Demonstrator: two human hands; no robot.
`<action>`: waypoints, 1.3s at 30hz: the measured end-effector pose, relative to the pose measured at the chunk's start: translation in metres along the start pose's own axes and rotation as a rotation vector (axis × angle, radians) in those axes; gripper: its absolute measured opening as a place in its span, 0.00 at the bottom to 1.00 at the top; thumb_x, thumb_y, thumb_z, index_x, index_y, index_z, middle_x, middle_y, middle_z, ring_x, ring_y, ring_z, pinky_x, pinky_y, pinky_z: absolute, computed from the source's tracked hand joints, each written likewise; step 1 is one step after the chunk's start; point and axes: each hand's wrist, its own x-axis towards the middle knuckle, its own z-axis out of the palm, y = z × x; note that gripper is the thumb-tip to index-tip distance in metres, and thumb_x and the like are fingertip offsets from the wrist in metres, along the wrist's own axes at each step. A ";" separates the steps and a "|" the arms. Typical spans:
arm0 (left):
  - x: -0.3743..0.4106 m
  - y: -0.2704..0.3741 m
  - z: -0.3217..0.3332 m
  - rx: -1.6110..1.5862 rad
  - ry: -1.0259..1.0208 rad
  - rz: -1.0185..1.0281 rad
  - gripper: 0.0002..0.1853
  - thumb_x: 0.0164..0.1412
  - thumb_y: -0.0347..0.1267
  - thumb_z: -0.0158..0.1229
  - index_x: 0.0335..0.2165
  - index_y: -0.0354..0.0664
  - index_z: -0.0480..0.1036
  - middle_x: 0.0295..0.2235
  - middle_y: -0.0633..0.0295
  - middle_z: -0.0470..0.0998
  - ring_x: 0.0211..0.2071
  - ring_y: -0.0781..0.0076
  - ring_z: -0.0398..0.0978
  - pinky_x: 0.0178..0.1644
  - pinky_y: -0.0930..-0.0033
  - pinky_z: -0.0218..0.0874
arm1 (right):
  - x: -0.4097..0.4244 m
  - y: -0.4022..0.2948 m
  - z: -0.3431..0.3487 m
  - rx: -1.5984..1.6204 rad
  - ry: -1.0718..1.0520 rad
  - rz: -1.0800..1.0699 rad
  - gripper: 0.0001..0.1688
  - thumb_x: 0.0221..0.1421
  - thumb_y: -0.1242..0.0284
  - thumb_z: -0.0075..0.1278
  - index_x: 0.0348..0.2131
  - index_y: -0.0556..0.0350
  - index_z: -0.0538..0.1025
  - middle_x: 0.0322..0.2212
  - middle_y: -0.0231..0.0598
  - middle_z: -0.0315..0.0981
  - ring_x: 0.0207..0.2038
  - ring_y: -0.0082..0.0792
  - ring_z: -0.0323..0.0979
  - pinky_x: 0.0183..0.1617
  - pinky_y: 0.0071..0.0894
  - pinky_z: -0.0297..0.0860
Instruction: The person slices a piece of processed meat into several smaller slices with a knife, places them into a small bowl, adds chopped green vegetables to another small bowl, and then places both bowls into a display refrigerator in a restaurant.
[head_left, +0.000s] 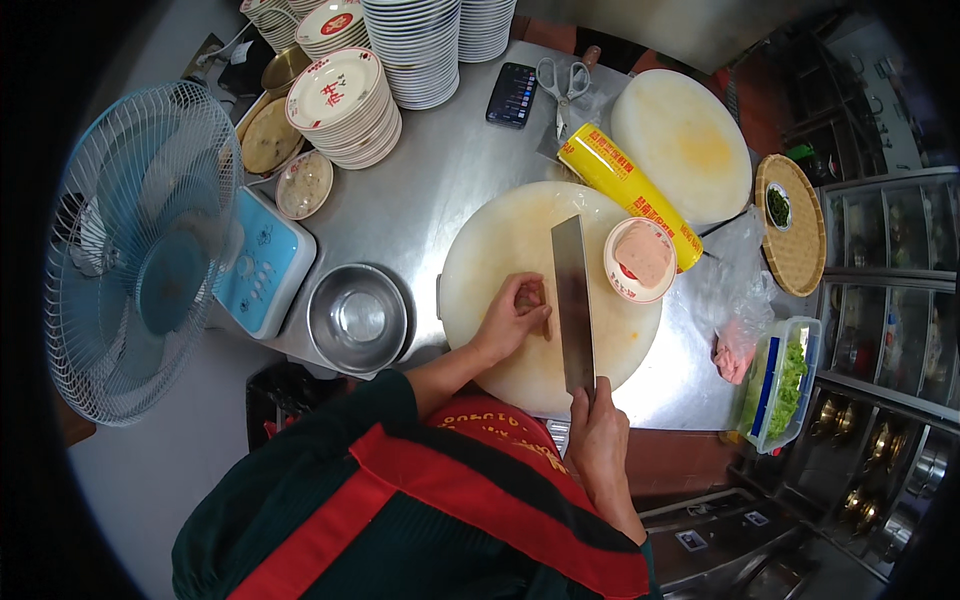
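My right hand (600, 435) grips the handle of a broad Chinese cleaver (574, 307), its blade reaching away from me over the round cutting board (487, 247). Just left of the blade, my left hand (517, 311) rests on the board with curled fingers. A thin pale-brown strip shows beside its fingertips; what it is, and whether the fingers hold it, I cannot make out. On the board's right side sits a small white dish (626, 291) of pink luncheon meat slices (643, 253). The board's surface is stained yellowish.
A yellow cling-film roll (630, 195) lies against the board's far right, beside a second round board (682, 142). A steel bowl (358, 319) stands left, near a fan (150, 255). Plate stacks (345, 112), a phone (511, 95), scissors (562, 94) and a lettuce box (784, 386) surround the work area.
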 end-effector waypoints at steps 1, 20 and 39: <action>0.000 0.001 0.000 -0.014 -0.003 0.001 0.23 0.53 0.21 0.59 0.47 0.39 0.62 0.36 0.65 0.65 0.38 0.80 0.65 0.42 0.80 0.64 | 0.000 -0.002 -0.001 -0.008 -0.002 0.003 0.08 0.59 0.73 0.42 0.33 0.62 0.64 0.20 0.59 0.70 0.25 0.63 0.69 0.25 0.55 0.62; 0.000 0.005 0.002 -0.050 -0.013 0.000 0.20 0.54 0.21 0.58 0.45 0.38 0.62 0.34 0.64 0.66 0.36 0.78 0.67 0.38 0.78 0.65 | 0.000 -0.001 0.007 -0.033 -0.041 0.026 0.09 0.59 0.71 0.41 0.34 0.61 0.63 0.19 0.62 0.69 0.24 0.64 0.69 0.25 0.56 0.61; 0.001 0.002 0.000 -0.052 -0.021 -0.015 0.21 0.54 0.19 0.56 0.46 0.38 0.61 0.35 0.63 0.66 0.37 0.76 0.67 0.40 0.77 0.66 | 0.011 -0.010 0.008 -0.105 -0.097 0.049 0.10 0.58 0.73 0.41 0.33 0.64 0.63 0.19 0.63 0.69 0.25 0.64 0.69 0.27 0.57 0.64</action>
